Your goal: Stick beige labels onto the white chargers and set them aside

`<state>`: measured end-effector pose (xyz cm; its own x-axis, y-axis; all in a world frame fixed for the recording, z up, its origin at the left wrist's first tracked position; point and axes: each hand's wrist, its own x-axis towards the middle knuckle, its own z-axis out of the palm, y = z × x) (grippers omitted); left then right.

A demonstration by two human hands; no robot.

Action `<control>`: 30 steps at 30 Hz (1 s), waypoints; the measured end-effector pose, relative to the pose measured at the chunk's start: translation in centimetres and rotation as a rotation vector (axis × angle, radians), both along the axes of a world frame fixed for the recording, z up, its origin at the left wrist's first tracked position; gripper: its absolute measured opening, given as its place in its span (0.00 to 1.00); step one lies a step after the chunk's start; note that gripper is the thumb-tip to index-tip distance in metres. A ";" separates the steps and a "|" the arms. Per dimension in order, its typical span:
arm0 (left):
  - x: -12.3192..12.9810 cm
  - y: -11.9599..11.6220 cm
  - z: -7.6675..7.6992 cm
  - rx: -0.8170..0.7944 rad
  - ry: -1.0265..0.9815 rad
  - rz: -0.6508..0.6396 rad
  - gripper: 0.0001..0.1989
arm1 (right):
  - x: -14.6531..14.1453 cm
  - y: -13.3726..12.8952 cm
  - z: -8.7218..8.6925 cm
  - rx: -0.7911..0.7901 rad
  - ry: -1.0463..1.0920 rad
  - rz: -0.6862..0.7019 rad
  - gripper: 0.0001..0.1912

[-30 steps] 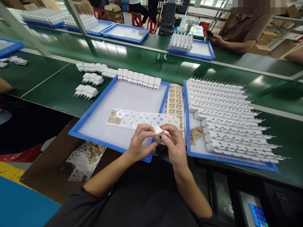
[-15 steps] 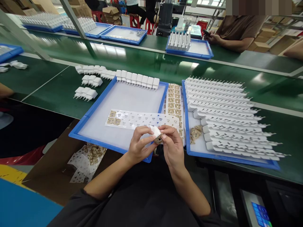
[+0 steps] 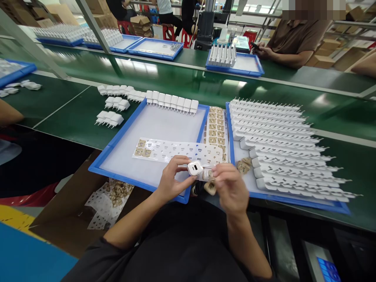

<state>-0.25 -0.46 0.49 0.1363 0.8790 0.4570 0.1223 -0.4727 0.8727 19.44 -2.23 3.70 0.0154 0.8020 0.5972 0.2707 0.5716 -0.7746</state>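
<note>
My left hand (image 3: pixel 174 179) holds a white charger plug (image 3: pixel 195 168) between thumb and fingers, its face with the dark port turned up. My right hand (image 3: pixel 232 186), a little blurred, pinches a small clear film with a tan sticker (image 3: pixel 208 174) just right of the charger. Behind my hands a sticker sheet (image 3: pixel 176 150) lies over the left blue-rimmed tray (image 3: pixel 117 178), tan pieces left at its left end. A row of white chargers (image 3: pixel 172 102) stands along that tray's far edge.
The right blue-rimmed tray (image 3: pixel 305 201) holds rows of chargers and crumpled film (image 3: pixel 244 165). More sticker sheets (image 3: pixel 216 125) lie between the trays. A carton (image 3: pixel 64 211) with scraps is below left. Across the line, a person (image 3: pixel 296 39) holds a phone.
My right hand has moved right, away from the charger, with the film in its fingers. The charger's tan-covered face now shows white and points up.
</note>
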 end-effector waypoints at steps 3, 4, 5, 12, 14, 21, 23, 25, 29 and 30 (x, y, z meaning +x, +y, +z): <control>-0.7 0.0 0.9 -0.146 0.036 -0.010 0.16 | 3.4 0.9 -1.1 -0.073 -0.113 -0.439 0.05; -1.1 0.1 1.3 -0.168 0.065 -0.008 0.16 | 4.6 1.4 -1.6 -0.094 -0.256 -0.561 0.07; -1.6 0.4 1.8 -0.185 0.101 0.000 0.16 | 5.7 1.9 -2.2 -0.112 -0.398 -0.632 0.09; -8.2 9.1 3.8 -0.301 0.461 0.155 0.19 | 7.4 3.6 -5.8 -0.036 -0.663 -0.649 0.16; -9.9 13.0 3.9 -0.269 0.530 0.246 0.18 | 6.9 3.4 -6.0 -0.013 -0.616 -0.634 0.15; -4.1 22.8 4.2 -0.031 0.788 0.292 0.16 | 7.0 3.3 -5.8 -0.028 -0.566 -0.576 0.12; -0.1 24.6 4.2 0.006 0.825 0.269 0.15 | 7.1 3.2 -5.9 -0.028 -0.553 -0.566 0.12; 3.4 26.2 4.1 0.028 0.874 0.266 0.14 | 7.2 3.0 -6.0 -0.028 -0.546 -0.559 0.12; 7.5 28.5 3.7 0.048 0.966 0.304 0.14 | 7.3 2.5 -6.0 -0.016 -0.550 -0.535 0.11; 7.8 28.8 3.6 0.051 0.984 0.318 0.15 | 7.3 2.5 -6.0 -0.012 -0.555 -0.528 0.11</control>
<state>7.59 28.31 4.05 0.2345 0.9223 0.3073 0.8964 -0.3275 0.2986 26.69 0.24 -2.31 0.0992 0.7781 0.6203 0.8567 0.2503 -0.4510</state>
